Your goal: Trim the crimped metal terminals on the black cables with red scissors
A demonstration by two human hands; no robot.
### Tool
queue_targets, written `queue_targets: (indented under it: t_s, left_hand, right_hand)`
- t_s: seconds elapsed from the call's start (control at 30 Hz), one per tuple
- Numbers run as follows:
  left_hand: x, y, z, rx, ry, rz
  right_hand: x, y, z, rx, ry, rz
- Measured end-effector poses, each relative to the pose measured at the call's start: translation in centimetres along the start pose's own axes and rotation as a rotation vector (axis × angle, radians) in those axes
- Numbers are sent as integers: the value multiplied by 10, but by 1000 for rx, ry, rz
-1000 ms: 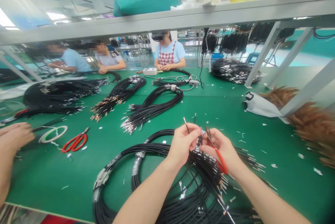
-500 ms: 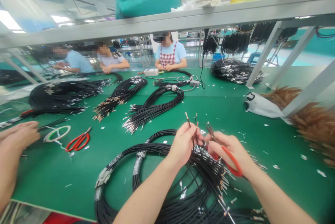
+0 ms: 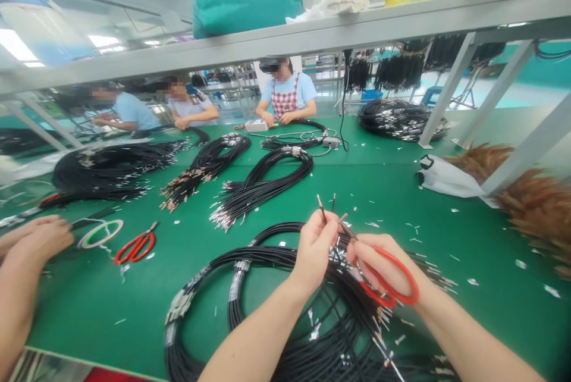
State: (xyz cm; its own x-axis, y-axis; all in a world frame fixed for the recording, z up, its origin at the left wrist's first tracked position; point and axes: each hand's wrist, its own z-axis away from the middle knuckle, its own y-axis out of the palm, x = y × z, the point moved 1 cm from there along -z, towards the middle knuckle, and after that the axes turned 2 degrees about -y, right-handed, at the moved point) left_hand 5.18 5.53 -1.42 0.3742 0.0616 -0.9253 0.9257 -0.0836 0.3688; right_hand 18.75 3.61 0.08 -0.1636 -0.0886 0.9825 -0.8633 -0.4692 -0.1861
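Thin black cables (image 3: 323, 210) with bare ends stand up from between the pinched fingers of my left hand (image 3: 314, 248). My right hand (image 3: 379, 257) is wrapped round red-handled scissors (image 3: 413, 287), whose tips point up and left, close to the cable ends by my left fingers. Under both hands lies a large coiled bundle of black cables (image 3: 263, 255), bound with silvery tape (image 3: 181, 304), its stripped ends fanning to the right.
More black cable bundles (image 3: 263, 182) lie across the green table (image 3: 214, 215). Another red pair of scissors (image 3: 136, 246) and a tape roll (image 3: 100, 233) are at left, beside another person's hands (image 3: 44, 239). A metal shelf (image 3: 285, 40) crosses above; people sit opposite.
The scissors have turned in my right hand, their red handles now opened wider and their tips nearer my left fingers. The view has shifted slightly.
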Motion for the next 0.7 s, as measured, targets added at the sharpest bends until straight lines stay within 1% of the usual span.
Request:
queue_targets:
  t_s: [0.07,0.13,0.17,0.23,0.27,0.3,0.33,0.37,0.43,0.5,0.57,0.63,0.7]
  left_hand:
    - [-1,1,1,34,-1,-17]
    - [-3,3,1,64,2,-41]
    - [-3,3,2,73,0,-49]
    - [-3,5,4,96,-29,-44]
    - [-2,6,5,117,-64,-37]
    - [0,8,6,148,-109,-43]
    - [2,9,8,191,-152,-66]
    - [3,11,10,239,-185,-110]
    - [7,15,14,325,-222,-226]
    - [8,18,17,367,-243,-280]
    - [7,20,19,323,-252,-217]
    - [6,22,21,242,-232,-146]
    - [5,22,22,166,-201,-154]
  right_hand:
    - [1,-2,1,-84,-9,3]
    - [3,-7,3,-218,-64,19]
    - [4,-11,5,-303,-131,50]
    - [7,-18,9,-480,-347,170]
    - [9,-20,11,-551,-456,230]
    - [11,-22,13,-600,-540,261]
    - [12,-23,14,-624,-587,260]
    - [12,-23,14,-623,-600,233]
    - [11,-22,13,-587,-565,150]
    - [8,-22,11,-551,-507,75]
    - [5,-22,8,-537,-485,34]
    - [1,-23,5,-512,-483,3]
    - [-2,-22,2,-461,-484,-31]
